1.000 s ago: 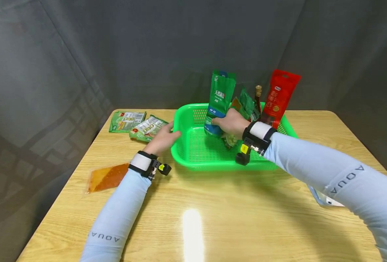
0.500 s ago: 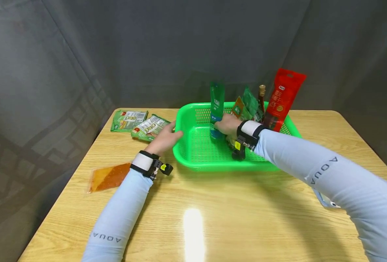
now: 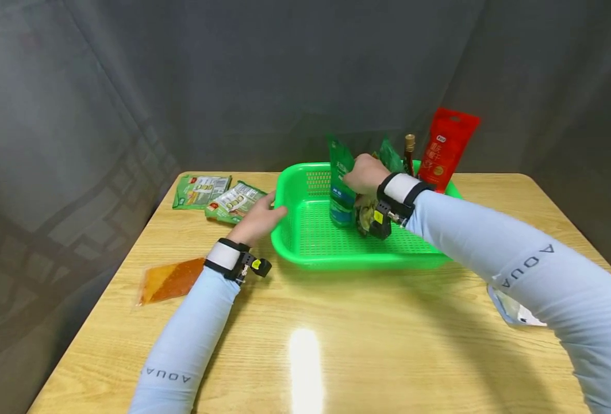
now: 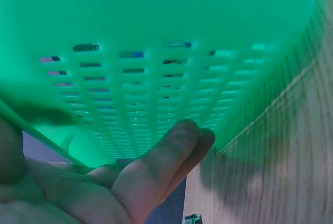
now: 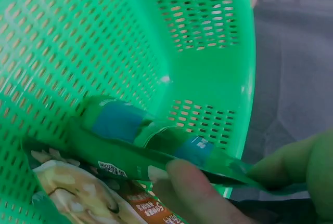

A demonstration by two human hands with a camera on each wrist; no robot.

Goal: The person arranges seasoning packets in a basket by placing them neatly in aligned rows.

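Observation:
My left hand (image 3: 258, 221) grips the left rim of a green plastic basket (image 3: 367, 261); in the left wrist view its fingers (image 4: 156, 169) lie along the outside of the perforated wall. Inside the basket, a tall green bag with a blue lower part (image 3: 341, 201) stands nearly upright. My right hand (image 3: 367, 174) pinches this bag near its top, as the right wrist view also shows, thumb and finger on opposite sides. Close beside it is a packet with a food picture (image 5: 78, 193), partly hidden behind the right hand and wrist camera in the head view.
Right of the hand, a bottle with a gold cap (image 3: 410, 144) and a tall red bag (image 3: 447, 146) stand in the basket. Two green packets (image 3: 202, 191) lie left of it, with a flat orange-brown pouch (image 3: 173, 280) nearer. A pale package (image 3: 514, 307) is partly under the right arm.
The green and blue bag has come down and turned in the basket. My right hand has shifted from its lower part up toward its top. The left hand stays on the rim.

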